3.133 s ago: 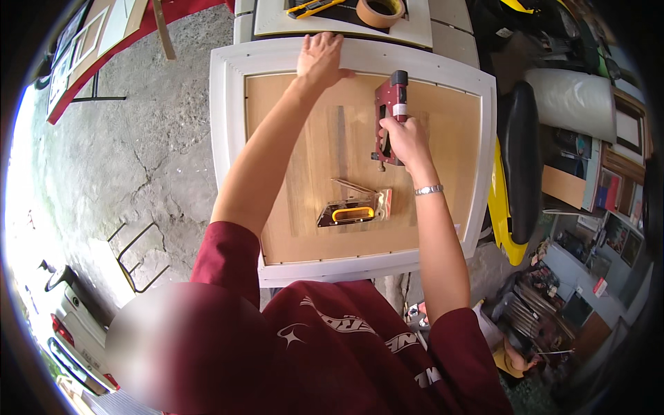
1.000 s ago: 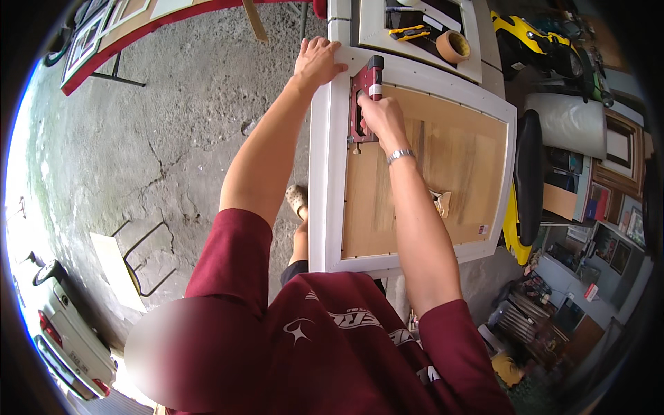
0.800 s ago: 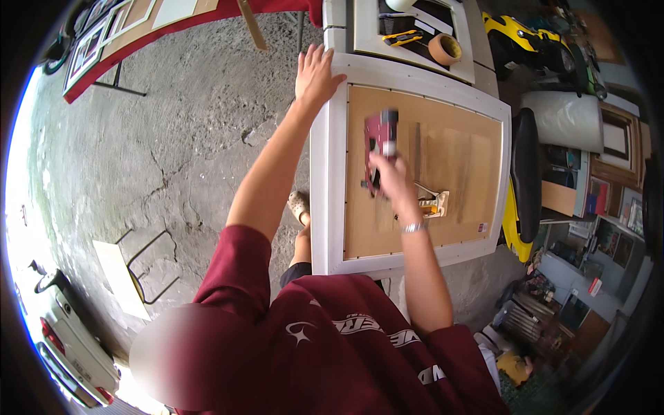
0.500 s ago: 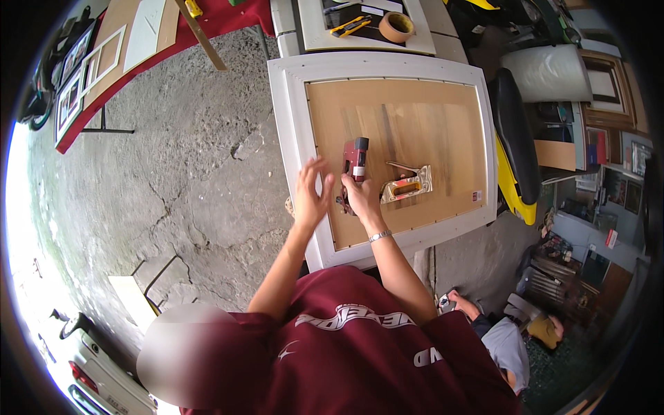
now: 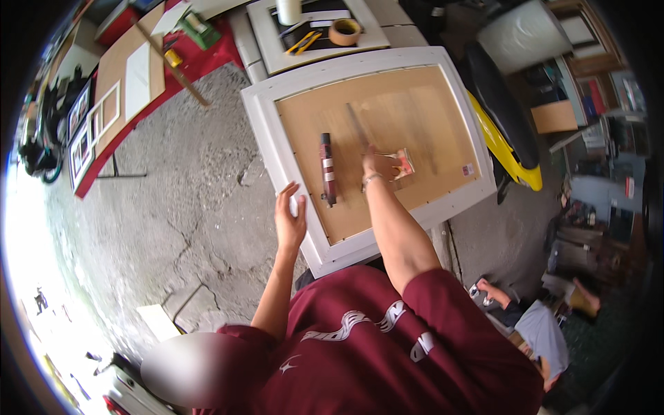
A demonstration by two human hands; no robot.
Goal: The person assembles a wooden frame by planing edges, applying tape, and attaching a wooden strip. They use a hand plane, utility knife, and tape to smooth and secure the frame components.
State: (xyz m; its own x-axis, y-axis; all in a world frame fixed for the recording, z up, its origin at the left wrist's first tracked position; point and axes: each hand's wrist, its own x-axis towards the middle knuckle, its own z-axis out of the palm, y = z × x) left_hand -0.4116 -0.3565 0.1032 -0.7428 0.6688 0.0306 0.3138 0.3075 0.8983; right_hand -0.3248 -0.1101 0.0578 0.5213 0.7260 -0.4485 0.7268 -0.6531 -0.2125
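Note:
A large white picture frame [image 5: 257, 114] lies face down with its brown backing board [image 5: 387, 90] upward. On the board's left part rests a maroon tacker-like tool [image 5: 327, 169], with no hand on it. My right hand [image 5: 372, 164], blurred by motion, reaches over the middle of the board to a chrome staple gun [image 5: 405, 162] and partly covers it. Whether its fingers grip the staple gun is unclear. My left hand [image 5: 290, 216] is beside the frame's left edge, fingers apart, holding nothing.
Beyond the frame, a smaller framed piece [image 5: 377, 38] carries a tape roll [image 5: 344, 32] and yellow cutters [image 5: 304, 43]. A black motorbike seat [image 5: 501, 104] stands close on the right. Far left is a red-covered table [image 5: 225, 48]; another person [image 5: 543, 339] sits at lower right.
My right hand has let go of the maroon tool, now lying on the board, and moved right to the staple gun. My left hand has lowered slightly. The view has shifted and turned.

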